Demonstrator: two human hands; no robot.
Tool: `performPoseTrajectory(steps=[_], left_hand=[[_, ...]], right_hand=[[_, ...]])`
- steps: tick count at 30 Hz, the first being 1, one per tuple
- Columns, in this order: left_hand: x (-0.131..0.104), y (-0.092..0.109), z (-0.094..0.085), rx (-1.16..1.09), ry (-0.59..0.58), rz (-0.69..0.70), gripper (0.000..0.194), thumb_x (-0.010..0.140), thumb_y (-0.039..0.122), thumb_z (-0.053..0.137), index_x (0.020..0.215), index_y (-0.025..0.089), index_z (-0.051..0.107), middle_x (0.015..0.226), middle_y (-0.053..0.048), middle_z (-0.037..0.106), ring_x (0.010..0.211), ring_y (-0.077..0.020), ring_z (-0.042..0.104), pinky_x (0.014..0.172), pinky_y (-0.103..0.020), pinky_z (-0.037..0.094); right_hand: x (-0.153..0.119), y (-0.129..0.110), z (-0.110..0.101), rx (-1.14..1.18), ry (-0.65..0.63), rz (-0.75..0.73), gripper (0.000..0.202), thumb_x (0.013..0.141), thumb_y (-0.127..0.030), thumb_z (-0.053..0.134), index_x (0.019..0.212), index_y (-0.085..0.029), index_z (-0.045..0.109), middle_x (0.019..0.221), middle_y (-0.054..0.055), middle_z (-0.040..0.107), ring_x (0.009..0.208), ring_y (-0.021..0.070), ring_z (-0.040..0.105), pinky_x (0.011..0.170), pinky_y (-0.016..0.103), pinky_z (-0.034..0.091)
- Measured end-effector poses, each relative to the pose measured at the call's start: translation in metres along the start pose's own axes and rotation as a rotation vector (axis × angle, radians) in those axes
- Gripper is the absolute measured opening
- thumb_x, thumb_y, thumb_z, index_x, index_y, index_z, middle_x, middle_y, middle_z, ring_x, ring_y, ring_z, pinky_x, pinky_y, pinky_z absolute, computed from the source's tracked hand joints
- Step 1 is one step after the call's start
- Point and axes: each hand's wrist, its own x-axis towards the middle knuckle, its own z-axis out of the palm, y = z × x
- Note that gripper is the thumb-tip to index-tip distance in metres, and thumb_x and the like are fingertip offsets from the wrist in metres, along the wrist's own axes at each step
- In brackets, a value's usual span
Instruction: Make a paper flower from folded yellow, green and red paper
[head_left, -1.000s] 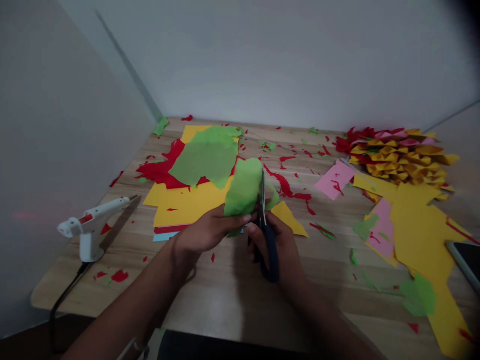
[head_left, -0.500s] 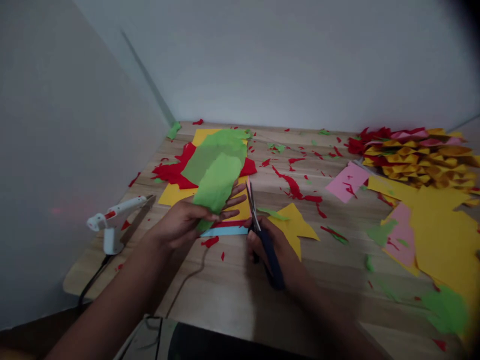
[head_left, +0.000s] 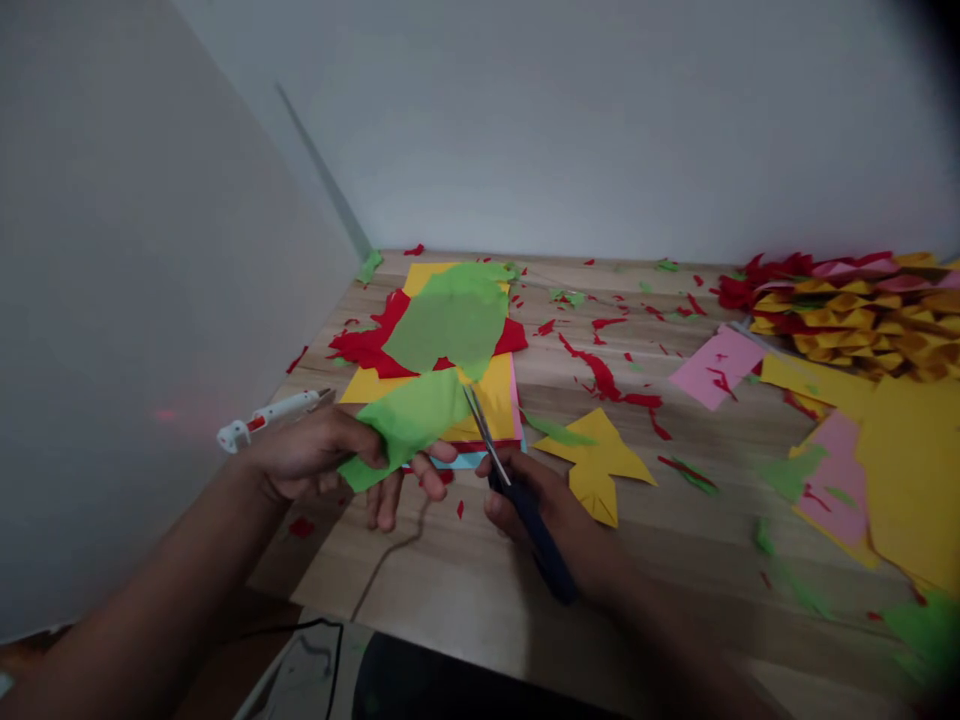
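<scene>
Between thumb and fingers, my left hand (head_left: 337, 460) pinches a strip of light green crepe paper (head_left: 409, 415), its far end pointing right. My right hand (head_left: 544, 510) grips scissors (head_left: 495, 460) with dark blue handles. The blades look nearly closed, and their tips are close to the far end of the green paper; whether they touch it I cannot tell. Behind lies a larger green sheet (head_left: 450, 320) on red paper (head_left: 375, 345) and yellow paper (head_left: 491, 395). A yellow cut-out (head_left: 596, 455) rests to the right of the scissors.
A white glue gun (head_left: 281, 410) stands at the left, partly hidden by my left hand. Red and green scraps (head_left: 600, 375) litter the wooden table (head_left: 442, 580). Pink paper (head_left: 718, 366), large yellow sheets (head_left: 907, 480) and a pile of folded yellow and red paper (head_left: 847, 320) lie at the right.
My left hand has moved left and turned, so the green strip tilts from nearly upright to pointing right. The scissors stay in my right hand, their tips now nearer the strip. The view has shifted slightly.
</scene>
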Motion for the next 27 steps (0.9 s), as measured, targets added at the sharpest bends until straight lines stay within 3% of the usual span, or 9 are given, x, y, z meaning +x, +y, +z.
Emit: performPoseTrajectory(steps=[8,18,23,27], left_hand=[[-0.011,0.009,0.003,0.031,0.027,0.017,0.044,0.070,0.019,0.056,0.109,0.017,0.077,0.098,-0.009,0.079,0.052,-0.0174,0.067,0.051,-0.024,0.049],[-0.017,0.019,0.011,0.102,0.081,-0.008,0.043,0.068,0.016,0.056,0.105,0.015,0.077,0.096,-0.009,0.079,0.058,-0.0189,0.069,0.058,-0.027,0.048],[-0.012,0.013,0.018,0.090,0.030,-0.081,0.045,0.069,0.016,0.053,0.108,0.015,0.076,0.095,-0.007,0.078,0.059,-0.0193,0.070,0.057,-0.026,0.046],[-0.013,0.014,0.017,0.078,-0.022,-0.129,0.048,0.070,0.016,0.052,0.111,0.015,0.076,0.101,-0.009,0.078,0.059,-0.0201,0.070,0.055,-0.027,0.048]], right_hand=[[-0.005,0.006,-0.002,0.063,-0.137,0.035,0.044,0.084,-0.057,0.069,0.105,-0.023,0.053,0.080,-0.003,0.047,0.069,0.0128,0.045,0.066,0.028,0.038],[-0.004,0.010,-0.002,0.155,-0.188,-0.001,0.042,0.086,-0.059,0.066,0.106,-0.023,0.054,0.087,0.001,0.054,0.070,0.0133,0.049,0.065,0.030,0.045],[-0.002,0.005,-0.003,0.206,-0.143,0.023,0.041,0.082,-0.053,0.073,0.105,-0.021,0.058,0.077,-0.003,0.052,0.063,0.0099,0.049,0.061,0.026,0.046],[-0.001,0.004,0.000,0.151,-0.088,0.128,0.041,0.074,-0.047,0.079,0.098,-0.021,0.059,0.061,-0.009,0.048,0.046,0.0072,0.044,0.044,0.021,0.039]])
